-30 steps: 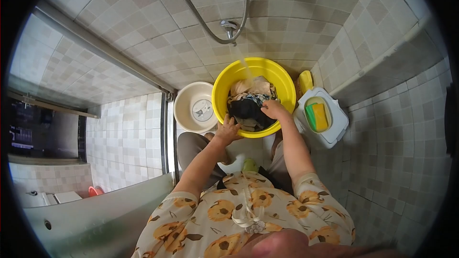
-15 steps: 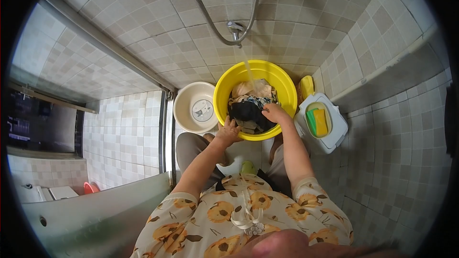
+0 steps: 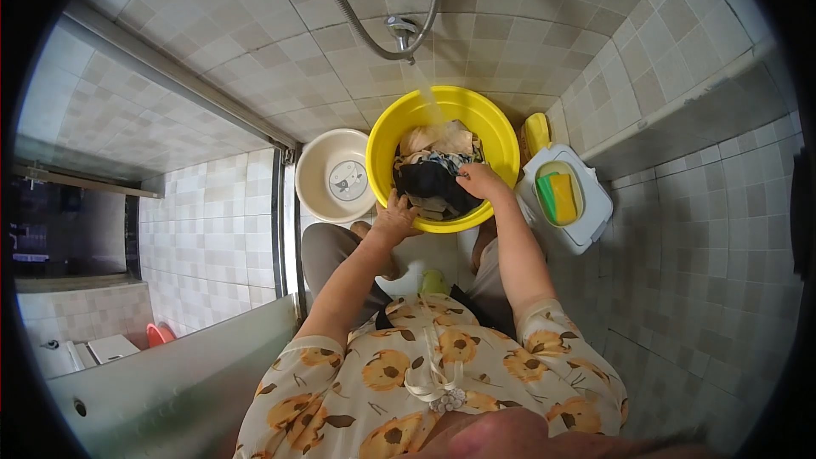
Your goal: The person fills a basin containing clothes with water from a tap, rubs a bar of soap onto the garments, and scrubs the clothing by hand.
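Observation:
A yellow basin (image 3: 508, 153) holds a heap of wet clothes, with a black garment (image 3: 425, 184) in front and a beige cloth (image 3: 425, 138) behind it. Water from the wall tap (image 3: 401, 27) runs down onto the heap. My left hand (image 3: 395, 220) lies over the basin's near left rim, fingers spread, the tips beside the black garment. On the other side my right hand (image 3: 481, 181) reaches inside the basin, its fingers closed at the right edge of the black garment. The fingertips are partly hidden.
A cream basin (image 3: 308, 187) with a picture on its bottom stands to the left. On the right are a lidded white container (image 3: 586, 229) with green and yellow items on top, and a yellow object (image 3: 534, 133). A shower hose (image 3: 336, 2) hangs above the basin.
The whole view has shifted, so the basins and tap sit higher and slightly farther left. Both hands keep nearly the same places at the yellow basin, and water still runs.

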`<state>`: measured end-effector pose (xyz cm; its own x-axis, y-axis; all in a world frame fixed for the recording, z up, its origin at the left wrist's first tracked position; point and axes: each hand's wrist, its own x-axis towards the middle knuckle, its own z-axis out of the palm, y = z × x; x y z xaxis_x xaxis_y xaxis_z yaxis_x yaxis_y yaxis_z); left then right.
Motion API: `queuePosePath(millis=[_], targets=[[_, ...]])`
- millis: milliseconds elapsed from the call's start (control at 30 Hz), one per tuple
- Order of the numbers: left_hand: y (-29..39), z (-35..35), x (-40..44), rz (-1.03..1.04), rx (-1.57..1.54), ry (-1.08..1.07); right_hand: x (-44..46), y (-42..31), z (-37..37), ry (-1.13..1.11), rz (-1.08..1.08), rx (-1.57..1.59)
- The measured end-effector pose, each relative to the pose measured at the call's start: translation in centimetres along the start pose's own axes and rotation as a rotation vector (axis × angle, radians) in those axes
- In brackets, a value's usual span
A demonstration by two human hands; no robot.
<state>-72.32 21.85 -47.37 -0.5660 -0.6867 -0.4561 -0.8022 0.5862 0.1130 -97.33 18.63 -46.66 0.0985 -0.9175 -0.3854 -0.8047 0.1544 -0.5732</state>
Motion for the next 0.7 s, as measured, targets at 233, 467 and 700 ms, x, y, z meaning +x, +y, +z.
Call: queuePosePath(millis=[233, 467, 700], targets=[[-0.2, 0.6, 0.0, 0.014, 0.001, 0.042, 0.0, -0.3, -0.1, -0.003, 0.007, -0.011], [-0.5, 1.2, 0.0, 0.027, -0.017, 0.101, 0.2, -0.2, 0.0, -0.011, 0.002, -0.013], [-0.5, 1.0, 0.1, 0.024, -0.019, 0.058, 0.1, -0.5, -0.1, -0.018, 0.015, -0.047]])
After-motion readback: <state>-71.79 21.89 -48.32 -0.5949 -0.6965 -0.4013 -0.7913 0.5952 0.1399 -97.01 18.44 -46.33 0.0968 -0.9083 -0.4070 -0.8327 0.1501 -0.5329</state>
